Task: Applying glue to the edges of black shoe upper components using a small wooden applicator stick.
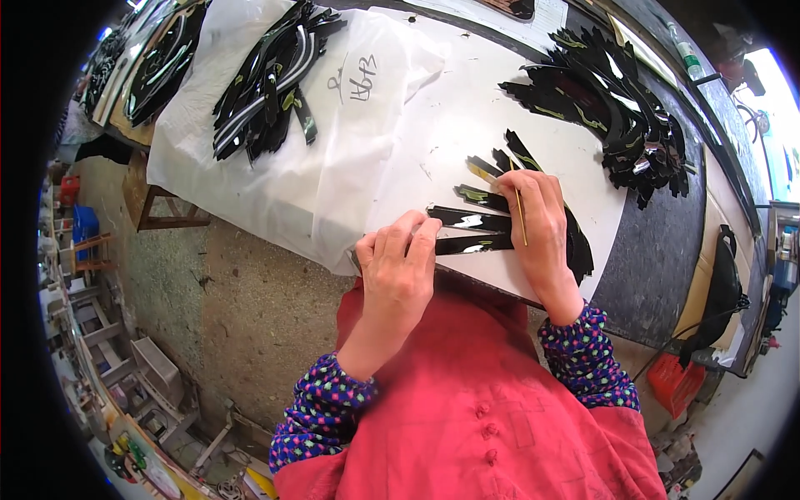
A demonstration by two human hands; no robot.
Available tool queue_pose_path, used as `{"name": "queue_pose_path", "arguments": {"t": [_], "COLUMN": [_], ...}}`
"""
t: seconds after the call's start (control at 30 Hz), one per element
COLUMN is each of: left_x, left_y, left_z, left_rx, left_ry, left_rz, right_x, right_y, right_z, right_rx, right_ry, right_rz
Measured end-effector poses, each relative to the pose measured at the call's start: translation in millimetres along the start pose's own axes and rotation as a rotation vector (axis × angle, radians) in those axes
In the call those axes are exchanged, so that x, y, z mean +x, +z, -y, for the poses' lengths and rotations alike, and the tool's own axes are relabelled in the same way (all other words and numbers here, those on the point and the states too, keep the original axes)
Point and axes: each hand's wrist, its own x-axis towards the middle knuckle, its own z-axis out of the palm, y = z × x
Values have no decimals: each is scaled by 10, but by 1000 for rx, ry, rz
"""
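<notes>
Mostly black strips point(492, 222), glossy, narrow, fanned out, some marked yellow-green

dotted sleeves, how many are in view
2: the left sleeve, behind the left hand at the ends of dark strips, and the right sleeve, behind the right hand, which holds a thin stick. No others seem hidden.

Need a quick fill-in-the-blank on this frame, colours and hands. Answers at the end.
The narrow strips at the left hand are mostly ____ in colour.
A thin yellowish stick is in the ____, not the left hand.
The garment front is ____.
The surface beneath the strips is ____.

Missing words: black; right hand; red; white.
</notes>
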Motion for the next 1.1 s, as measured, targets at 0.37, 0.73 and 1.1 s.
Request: {"name": "queue_pose_path", "arguments": {"t": [0.37,0.73,1.1], "left_x": [24,116,486], "left_y": [12,49,124], "left_z": [-53,-63,-47], "left_rx": [128,-7,-150], "left_ry": [18,-56,99], "left_rz": [88,49,-78], "right_x": [-110,-68,-166], "right_y": [-225,-227,-223], "right_z": [110,22,30], "right_rx": [231,221,350], "right_ry": [39,48,206], "right_rz": [103,64,-71]}}
